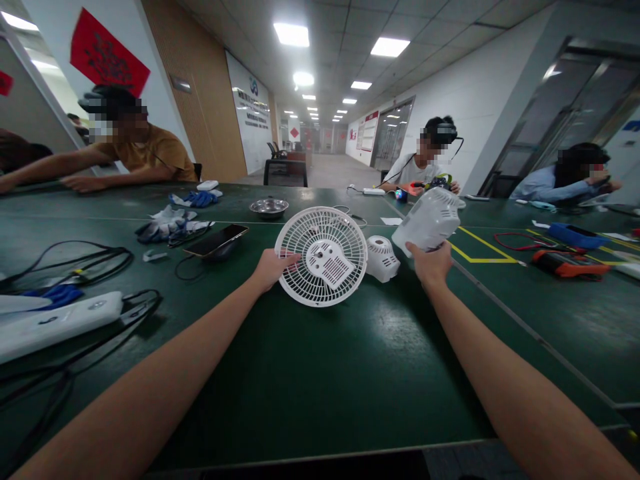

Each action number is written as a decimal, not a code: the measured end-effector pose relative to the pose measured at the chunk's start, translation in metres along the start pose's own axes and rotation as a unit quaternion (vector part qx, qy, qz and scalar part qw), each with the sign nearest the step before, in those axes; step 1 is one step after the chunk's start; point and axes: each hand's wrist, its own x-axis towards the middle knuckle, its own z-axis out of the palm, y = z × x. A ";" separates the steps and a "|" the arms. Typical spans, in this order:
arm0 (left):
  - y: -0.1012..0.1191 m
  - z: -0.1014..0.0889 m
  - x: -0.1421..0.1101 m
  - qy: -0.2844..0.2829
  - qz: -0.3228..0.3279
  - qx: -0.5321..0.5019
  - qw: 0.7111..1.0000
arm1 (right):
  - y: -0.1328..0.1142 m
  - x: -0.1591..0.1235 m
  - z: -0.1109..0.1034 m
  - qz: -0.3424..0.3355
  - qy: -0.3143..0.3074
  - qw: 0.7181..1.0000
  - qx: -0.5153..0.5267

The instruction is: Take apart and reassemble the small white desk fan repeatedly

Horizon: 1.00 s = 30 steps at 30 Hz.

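My left hand [273,270] is closed on the left rim of a round white fan grille [295,287], thumb over its bars. A slotted white plate sits at the grille's centre. In my right hand [433,263] is a white, partly see-through plastic housing [425,217], held tilted above the table with my fingers around its lower end. Between the two, a smaller white vented motor cover [383,259] rests on the green table, close to the grille's right edge.
A metal bowl [269,207] and a phone [220,240] lie beyond my left hand. Gloves [165,223], black cables [100,257] and a white power strip [65,325] are at left. An orange multimeter [567,264] sits at right. Several people sit around the table.
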 end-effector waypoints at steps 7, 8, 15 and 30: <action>-0.006 -0.003 0.006 0.000 -0.010 0.005 1.000 | -0.040 -0.026 -0.011 -0.085 -0.006 0.994 0.067; -0.007 -0.004 0.007 0.001 -0.011 0.006 1.000 | -0.043 -0.031 -0.010 -0.090 -0.021 0.994 0.066; -0.009 -0.006 0.008 -0.014 0.001 0.012 1.000 | -0.043 -0.056 -0.001 -0.096 -0.136 0.985 -0.042; -0.015 -0.005 0.012 -0.011 0.007 -0.009 1.000 | -0.012 -0.007 -0.010 -0.004 -0.032 0.999 -0.020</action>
